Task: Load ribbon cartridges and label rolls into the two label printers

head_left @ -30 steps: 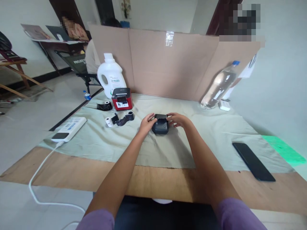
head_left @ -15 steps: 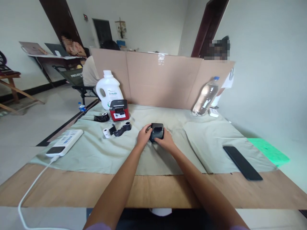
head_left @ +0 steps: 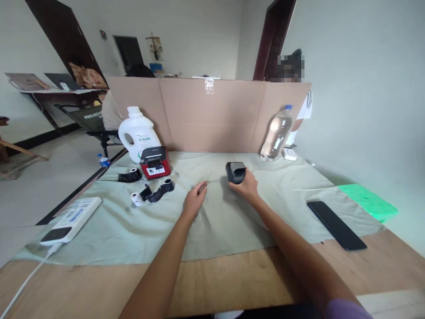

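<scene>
Right hand [head_left: 246, 186] grips the black printer [head_left: 235, 172], tilted on the cloth [head_left: 232, 221] mid-bench. Left hand [head_left: 194, 200] rests released beside it. Risk: one-handed hold; the printer may slip or topple.

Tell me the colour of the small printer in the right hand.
Black, or very dark grey: the small printer held by the right hand, seen in the head view.

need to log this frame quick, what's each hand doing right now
Left hand: open, holding nothing, resting on the cloth.
Right hand: closed around the small black printer.
</scene>
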The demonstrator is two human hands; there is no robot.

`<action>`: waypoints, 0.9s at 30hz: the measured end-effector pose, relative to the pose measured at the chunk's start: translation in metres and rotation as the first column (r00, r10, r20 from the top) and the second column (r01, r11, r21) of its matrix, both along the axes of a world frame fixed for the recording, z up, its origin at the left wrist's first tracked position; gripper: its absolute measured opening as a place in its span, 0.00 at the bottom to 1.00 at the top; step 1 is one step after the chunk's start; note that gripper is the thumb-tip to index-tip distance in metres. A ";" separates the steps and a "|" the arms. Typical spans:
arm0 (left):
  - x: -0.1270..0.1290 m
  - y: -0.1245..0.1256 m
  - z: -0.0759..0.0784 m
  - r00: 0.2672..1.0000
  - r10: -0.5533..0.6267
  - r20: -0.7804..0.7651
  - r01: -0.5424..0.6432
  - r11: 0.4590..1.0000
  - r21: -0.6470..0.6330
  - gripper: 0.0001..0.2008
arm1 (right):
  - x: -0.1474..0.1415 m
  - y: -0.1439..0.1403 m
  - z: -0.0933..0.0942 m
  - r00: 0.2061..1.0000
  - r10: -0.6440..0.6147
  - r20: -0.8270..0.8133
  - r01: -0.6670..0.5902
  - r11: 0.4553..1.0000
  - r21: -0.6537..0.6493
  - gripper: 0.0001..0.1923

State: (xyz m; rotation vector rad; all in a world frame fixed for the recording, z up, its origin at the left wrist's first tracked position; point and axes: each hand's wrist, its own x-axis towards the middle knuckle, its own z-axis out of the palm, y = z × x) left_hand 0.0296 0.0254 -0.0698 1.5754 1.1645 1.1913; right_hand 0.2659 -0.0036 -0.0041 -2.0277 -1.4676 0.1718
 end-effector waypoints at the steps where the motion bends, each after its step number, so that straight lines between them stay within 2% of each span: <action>1: 0.000 -0.001 0.000 1.000 0.003 -0.010 -0.003 1.000 -0.009 0.19 | 0.023 0.008 0.003 0.999 -0.050 -0.003 0.050 0.999 -0.006 0.46; 4: 0.001 -0.002 0.002 0.999 0.005 -0.041 -0.006 1.000 -0.027 0.19 | 0.085 0.032 0.006 0.982 -0.187 0.028 0.187 0.982 -0.025 0.43; 6: 0.001 -0.003 0.004 0.998 0.002 -0.060 -0.004 1.000 -0.030 0.19 | 0.115 0.046 0.003 0.966 -0.252 0.054 0.254 0.966 -0.044 0.43; 9: 0.002 -0.003 0.005 0.997 0.007 -0.072 -0.010 0.999 -0.031 0.18 | 0.141 0.061 -0.006 0.948 -0.306 0.084 0.312 0.946 -0.081 0.46; 12: 0.002 -0.002 0.005 0.997 0.003 -0.083 -0.006 1.000 -0.029 0.18 | 0.151 0.070 -0.018 0.943 -0.319 0.092 0.327 0.940 -0.096 0.49; 16: 0.000 -0.001 0.003 0.996 -0.004 -0.091 0.003 1.000 -0.019 0.18 | 0.154 0.076 -0.027 0.944 -0.324 0.064 0.329 0.939 -0.099 0.52; 20: 0.000 -0.002 0.004 0.997 -0.002 -0.083 0.003 1.000 0.019 0.17 | 0.145 0.069 -0.024 0.930 -0.365 0.044 0.367 0.924 -0.102 0.60; 22: 0.002 -0.004 0.005 0.997 0.015 -0.069 -0.012 0.999 0.045 0.16 | 0.131 0.060 -0.021 0.910 -0.410 0.058 0.410 0.912 0.010 0.62; 24: 0.004 -0.006 0.010 0.998 0.047 -0.047 -0.044 0.997 0.068 0.15 | 0.109 0.049 -0.019 0.911 -0.405 0.083 0.389 0.907 0.159 0.59; 27: -0.002 -0.006 0.027 0.989 0.151 -0.002 -0.149 0.979 0.136 0.12 | 0.064 0.038 -0.018 0.963 -0.246 0.110 0.211 0.943 0.258 0.50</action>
